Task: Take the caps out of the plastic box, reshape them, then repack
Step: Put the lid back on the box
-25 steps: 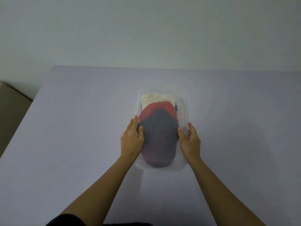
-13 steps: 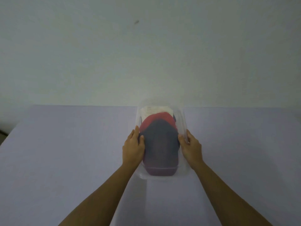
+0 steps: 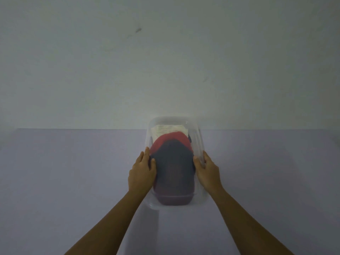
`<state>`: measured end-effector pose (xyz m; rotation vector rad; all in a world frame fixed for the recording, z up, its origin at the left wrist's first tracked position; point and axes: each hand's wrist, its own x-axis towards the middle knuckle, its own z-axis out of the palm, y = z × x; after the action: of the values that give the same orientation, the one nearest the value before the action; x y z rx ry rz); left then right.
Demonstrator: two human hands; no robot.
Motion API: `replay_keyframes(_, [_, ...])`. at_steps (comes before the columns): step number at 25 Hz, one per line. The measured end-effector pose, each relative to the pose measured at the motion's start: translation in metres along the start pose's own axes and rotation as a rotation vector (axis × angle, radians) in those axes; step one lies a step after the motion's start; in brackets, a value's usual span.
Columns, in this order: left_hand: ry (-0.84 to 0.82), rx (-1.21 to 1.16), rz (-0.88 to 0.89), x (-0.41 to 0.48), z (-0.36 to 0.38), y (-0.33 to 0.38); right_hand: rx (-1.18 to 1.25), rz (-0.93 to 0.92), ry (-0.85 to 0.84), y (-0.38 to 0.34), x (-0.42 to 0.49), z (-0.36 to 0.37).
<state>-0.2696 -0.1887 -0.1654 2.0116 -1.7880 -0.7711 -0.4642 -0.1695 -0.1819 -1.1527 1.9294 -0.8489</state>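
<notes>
A clear plastic box sits at the middle of the table with caps stacked inside. A dark navy cap lies on top, a red cap shows behind it, and a white cap fills the far end. My left hand holds the box's left wall, thumb inside against the navy cap, fingers outside. On the right wall my right hand holds it the same way. The box's far end overlaps the wall behind the table's far edge.
The pale lilac table spreads wide on both sides of the box. A plain light wall rises behind its far edge.
The view has tilted upward, so more wall shows. The box with both hands on its sides now reaches above the table's far edge, where before it lay well inside the tabletop.
</notes>
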Motion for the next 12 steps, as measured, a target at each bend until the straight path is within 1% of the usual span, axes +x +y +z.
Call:
replay_keyframes(2, [-0.055,0.038,-0.012,-0.004,-0.012,0.003,-0.058,-0.006,-0.029,-0.008,-0.006,-0.005])
replay_keyframes(4, [-0.046,0.001,0.004,-0.009,-0.022,0.006,-0.107,-0.031,-0.011,-0.018,-0.015,-0.011])
replay_keyframes(7, [-0.061,0.012,0.1,-0.035,-0.034,0.007,-0.247,-0.106,-0.018,-0.028,-0.051,-0.015])
replay_keyframes(9, [-0.126,0.1,0.188,-0.06,-0.035,0.004,-0.38,-0.158,-0.062,-0.028,-0.082,-0.01])
replay_keyframes(12, [-0.202,0.324,0.303,-0.084,-0.045,0.007,-0.579,-0.224,-0.099,-0.035,-0.114,-0.009])
